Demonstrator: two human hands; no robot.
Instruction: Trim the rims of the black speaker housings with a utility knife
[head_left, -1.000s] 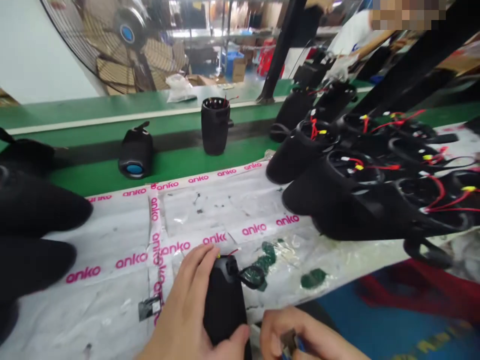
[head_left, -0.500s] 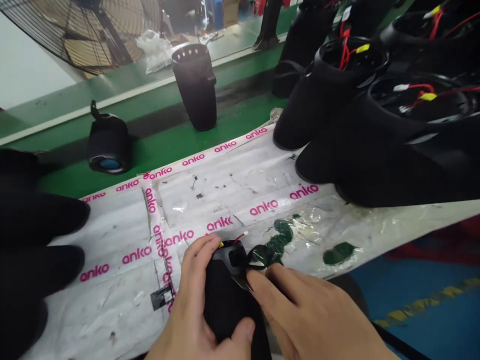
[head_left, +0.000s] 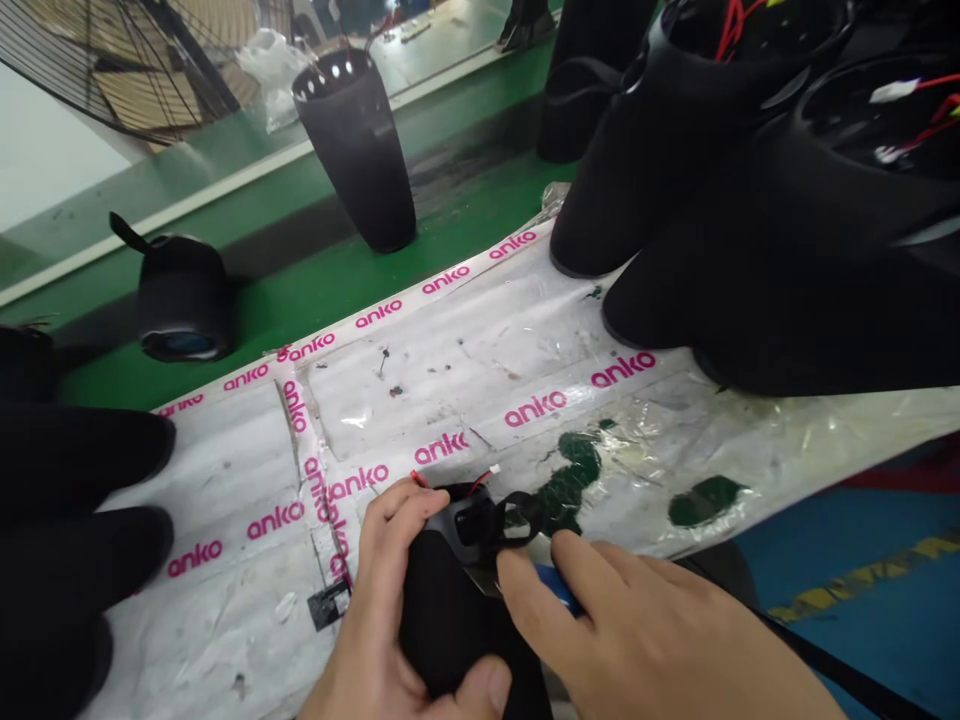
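My left hand [head_left: 390, 620] is wrapped round a black fabric-covered speaker body [head_left: 446, 600] lying on the white padded bench cover [head_left: 465, 370], its open end with red wires pointing away from me. My right hand [head_left: 645, 640] is closed on a small tool with a blue handle [head_left: 556, 590], its metal tip against the speaker's rim beside the black carry loop [head_left: 517, 512].
Several open black speaker shells [head_left: 735, 220] with red wires crowd the right side. One shell [head_left: 360, 150] stands upright and another [head_left: 182, 298] lies on the green conveyor [head_left: 315, 290]. More black shells [head_left: 67, 520] lie at the left. A large fan [head_left: 142, 60] stands behind.
The view has dropped and closed in on the bench. My right hand came up from below with the tool and now presses it against the speaker's rim. My left hand keeps its grip.
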